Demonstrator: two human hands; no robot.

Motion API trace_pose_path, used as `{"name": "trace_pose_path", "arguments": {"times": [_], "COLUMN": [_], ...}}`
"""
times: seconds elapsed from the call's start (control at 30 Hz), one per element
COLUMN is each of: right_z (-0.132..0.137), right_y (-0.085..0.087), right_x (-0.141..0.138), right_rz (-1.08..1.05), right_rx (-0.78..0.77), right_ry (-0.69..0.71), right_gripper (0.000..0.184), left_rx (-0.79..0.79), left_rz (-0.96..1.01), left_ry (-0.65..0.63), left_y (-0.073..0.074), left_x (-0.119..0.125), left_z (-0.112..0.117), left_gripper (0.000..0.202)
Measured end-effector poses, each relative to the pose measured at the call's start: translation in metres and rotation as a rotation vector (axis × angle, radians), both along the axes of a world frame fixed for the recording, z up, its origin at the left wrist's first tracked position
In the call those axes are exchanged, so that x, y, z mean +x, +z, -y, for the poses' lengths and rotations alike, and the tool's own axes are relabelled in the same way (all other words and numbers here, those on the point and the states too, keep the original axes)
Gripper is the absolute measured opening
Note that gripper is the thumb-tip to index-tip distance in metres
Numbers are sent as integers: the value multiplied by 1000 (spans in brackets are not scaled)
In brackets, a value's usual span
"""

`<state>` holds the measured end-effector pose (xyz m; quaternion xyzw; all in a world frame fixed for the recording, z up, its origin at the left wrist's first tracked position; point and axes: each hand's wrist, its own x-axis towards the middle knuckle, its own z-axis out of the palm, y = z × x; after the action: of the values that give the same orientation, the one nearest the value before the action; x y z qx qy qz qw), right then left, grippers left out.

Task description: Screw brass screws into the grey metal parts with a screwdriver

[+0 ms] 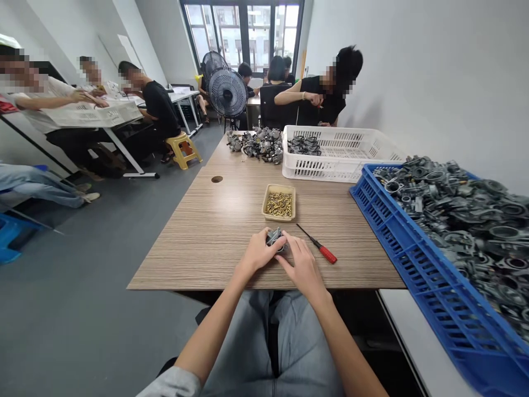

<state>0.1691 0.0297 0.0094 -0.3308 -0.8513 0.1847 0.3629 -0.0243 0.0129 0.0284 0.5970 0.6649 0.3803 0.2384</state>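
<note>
Between my two hands, just above or on the table near its front edge, is a small grey metal casting (273,237) that looks like a carburetor part. My left hand (258,251) grips it from the left, with the thumb across its near side. From the right, the fingers of my right hand (301,263) close against it; they hide part of it. A screwdriver (326,252) with a red handle lies on the table to the right of my right hand. Beyond the casting sits a small beige tray (279,218) of brass-coloured screws or jets (279,204).
A blue crate (413,242) heaped with grey metal castings (475,220) stands at the right. Behind it is a white crate (322,168) with more parts. Assembled carburetors (264,144) are piled at the table's far end, where a co-worker (320,96) sits. A fan (227,94) stands beyond.
</note>
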Motion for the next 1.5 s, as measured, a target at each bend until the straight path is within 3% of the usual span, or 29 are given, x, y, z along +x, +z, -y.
{"name": "trace_pose_path", "arguments": {"times": [0.23, 0.43, 0.57, 0.8, 0.9, 1.0, 1.13, 1.2, 1.33, 1.5], "right_z": [-28, -59, -73, -87, -86, -86, -88, -88, -87, -87], "right_y": [-19, -30, -38, -42, -41, -40, -39, -39, -37, -36], "right_x": [58, 102, 111, 120, 121, 122, 122, 122, 121, 121], "right_rz": [162, 332, 240, -66, -98, -151, -239, -263, -278, -278], "right_rx": [146, 65, -9, -143, -175, -217, -283, -300, -297, -292], "right_ry": [-260, -406, -365, -367, -370, -385, -408, -413, -408, -396], "right_gripper": [57, 42, 29, 49, 54, 54, 54, 54, 52, 49], "left_rx": [-201, -392, -515, -540, -573, -432, -258, -249, -248, -246], "left_rz": [-543, -728, -743, -692, -715, -782, -828, -833, -826, -842], "left_ry": [73, 40, 37, 54, 29, -40, -84, -104, -122, -134], "left_y": [37, 60, 62, 49, 54, 72, 102, 108, 93, 67], "left_x": [21, 72, 94, 114, 120, 104, 51, 26, -1, -5], "left_z": [-33, -69, -88, -106, -107, -113, -142, -159, -182, -193], "left_gripper": [69, 61, 69, 91, 93, 80, 47, 34, 30, 26]}}
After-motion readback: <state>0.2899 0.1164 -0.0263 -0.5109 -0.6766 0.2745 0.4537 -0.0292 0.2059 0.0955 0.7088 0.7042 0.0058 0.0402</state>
